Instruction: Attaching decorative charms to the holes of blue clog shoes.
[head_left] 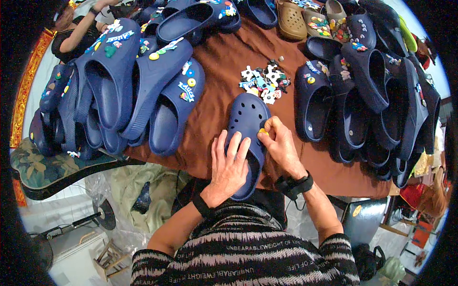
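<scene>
A navy foam clog [248, 112] with round vent holes lies toe away from me at the near edge of the cloth-covered table. My left hand [228, 159] rests across its strap and heel, fingers stretched and slightly spread. At the clog's right side, my right hand [279, 143] pinches a small yellow shoe charm [263, 133] between thumb and finger, against a hole in the upper. No other charm shows on this clog. Just beyond its toe lies a loose pile of shoe charms [267, 82], white, black, blue and red.
Navy clogs with charms are heaped on the left [107, 81] and on the right [360, 100]. More clogs, including a tan one [292, 21], stand at the back of the brown cloth [222, 57]. Another person's arm [78, 35] shows at the far left.
</scene>
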`<action>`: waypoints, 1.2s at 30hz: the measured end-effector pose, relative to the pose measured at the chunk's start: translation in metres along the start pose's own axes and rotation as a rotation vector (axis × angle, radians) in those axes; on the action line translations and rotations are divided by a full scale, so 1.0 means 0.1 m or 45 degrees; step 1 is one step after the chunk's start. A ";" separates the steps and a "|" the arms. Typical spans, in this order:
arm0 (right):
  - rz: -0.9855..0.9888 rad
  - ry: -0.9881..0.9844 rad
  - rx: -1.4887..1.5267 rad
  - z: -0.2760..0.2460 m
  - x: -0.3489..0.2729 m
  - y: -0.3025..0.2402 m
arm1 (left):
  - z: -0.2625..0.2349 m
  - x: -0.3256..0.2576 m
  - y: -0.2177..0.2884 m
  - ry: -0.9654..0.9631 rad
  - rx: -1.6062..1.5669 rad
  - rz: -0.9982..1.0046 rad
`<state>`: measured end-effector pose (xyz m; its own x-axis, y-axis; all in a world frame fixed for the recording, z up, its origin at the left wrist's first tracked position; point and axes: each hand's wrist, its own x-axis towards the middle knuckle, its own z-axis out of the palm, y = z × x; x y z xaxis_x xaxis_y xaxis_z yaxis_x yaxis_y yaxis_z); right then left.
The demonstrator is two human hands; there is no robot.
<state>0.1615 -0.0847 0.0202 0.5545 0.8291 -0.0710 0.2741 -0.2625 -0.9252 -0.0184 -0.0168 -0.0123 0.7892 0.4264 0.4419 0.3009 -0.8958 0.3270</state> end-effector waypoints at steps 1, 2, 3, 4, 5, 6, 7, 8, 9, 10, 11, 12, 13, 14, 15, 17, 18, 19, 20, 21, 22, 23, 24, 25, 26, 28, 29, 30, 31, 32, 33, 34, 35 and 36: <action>-0.030 0.038 -0.034 0.01 -0.02 -0.02 | -0.01 0.01 0.01 -0.003 -0.002 -0.003; -0.059 0.077 -0.068 0.03 -0.04 -0.04 | 0.00 0.02 0.01 -0.004 -0.003 0.001; -0.405 0.184 -0.169 0.14 -0.06 0.09 | 0.02 0.02 0.01 0.002 -0.002 0.005; -0.438 0.168 -0.205 0.22 -0.11 0.02 | 0.02 0.00 0.02 0.006 0.001 0.007; -0.472 0.152 -0.241 0.25 -0.14 -0.05 | 0.01 -0.01 0.01 0.004 0.000 0.009; -0.324 0.112 -0.163 0.23 -0.16 -0.10 | -0.01 -0.02 0.01 -0.015 0.004 0.005; -0.327 0.119 -0.166 0.20 -0.16 -0.10 | -0.01 -0.01 0.01 -0.028 0.007 0.007; -0.295 0.125 -0.128 0.17 -0.15 -0.08 | 0.00 0.00 0.01 -0.025 0.009 0.013; -0.263 0.131 -0.091 0.14 -0.14 -0.07 | -0.01 0.00 0.00 -0.020 0.008 0.019; -0.294 0.132 -0.093 0.11 -0.09 -0.06 | -0.02 0.00 0.00 -0.026 -0.037 0.012; -0.297 0.134 -0.095 0.06 -0.06 -0.08 | -0.04 0.00 -0.01 -0.033 -0.081 0.005; -0.257 0.148 -0.119 0.01 -0.02 -0.11 | -0.04 -0.01 0.00 -0.030 -0.080 0.005; -0.219 0.164 -0.142 -0.04 0.04 -0.14 | -0.05 -0.01 0.01 0.007 -0.233 -0.106; -0.235 0.228 -0.109 -0.09 0.13 -0.09 | -0.06 -0.01 0.01 0.042 -0.391 -0.212; -0.306 0.286 -0.114 -0.16 0.20 -0.09 | -0.06 0.00 0.00 0.044 -0.393 -0.207; -0.291 0.307 -0.015 -0.22 0.43 0.03 | -0.07 -0.02 -0.08 0.063 -0.544 -0.379; -0.274 0.305 -0.049 -0.26 0.49 0.00 | -0.07 -0.03 -0.11 0.062 -0.574 -0.395; -0.272 0.305 -0.049 -0.26 0.58 0.02 | -0.09 -0.02 -0.13 0.061 -0.575 -0.396; -0.262 0.302 -0.049 -0.26 0.67 0.05 | -0.13 -0.02 -0.14 0.057 -0.579 -0.401; -0.252 0.298 -0.050 -0.26 0.74 0.07 | -0.14 -0.02 -0.15 0.053 -0.582 -0.407; -0.234 0.259 -0.047 -0.25 0.81 0.07 | -0.16 -0.03 -0.18 0.080 -0.562 -0.402; -0.234 0.260 -0.048 -0.26 0.89 0.12 | -0.18 -0.03 -0.21 0.081 -0.563 -0.402; -0.282 0.230 -0.089 -0.26 0.99 0.21 | -0.21 -0.03 -0.23 0.059 -0.574 -0.409; -0.330 0.198 -0.128 -0.26 1.08 0.23 | -0.25 -0.03 -0.26 0.039 -0.582 -0.417; -0.297 0.180 -0.175 -0.25 1.16 0.25 | -0.27 -0.01 -0.29 0.014 -0.571 -0.394; -0.282 0.248 -0.202 -0.24 1.35 0.25 | -0.22 -0.08 -0.38 0.010 -0.562 -0.418; -0.261 0.329 -0.232 -0.26 1.47 0.26 | -0.19 -0.08 -0.40 0.001 -0.561 -0.432; -0.322 0.415 -0.323 -0.31 1.61 0.30 | -0.19 -0.07 -0.41 0.004 -0.562 -0.433; -0.378 0.428 -0.477 -0.44 1.83 0.47 | -0.18 -0.05 -0.40 0.001 -0.556 -0.411; -0.373 0.426 -0.658 -0.50 1.96 0.51 | -0.19 -0.05 -0.41 0.003 -0.540 -0.402; -0.369 0.424 -0.838 -0.52 2.07 0.52 | -0.19 -0.05 -0.42 0.005 -0.535 -0.409; -0.296 0.422 -0.898 -0.54 2.13 0.49 | -0.21 -0.05 -0.41 0.002 -0.529 -0.402; -0.223 0.419 -0.958 -0.55 2.18 0.44 | -0.21 -0.06 -0.40 -0.002 -0.523 -0.396; -0.208 0.367 -0.941 -0.59 2.27 0.50 | -0.19 -0.07 -0.42 0.009 -0.495 -0.384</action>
<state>0.3478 0.0614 -0.0196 0.6156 0.7519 0.2361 0.7617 -0.4907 -0.4231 -0.0471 0.0201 -0.0131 0.6936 0.6617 0.2847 0.2926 -0.6199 0.7281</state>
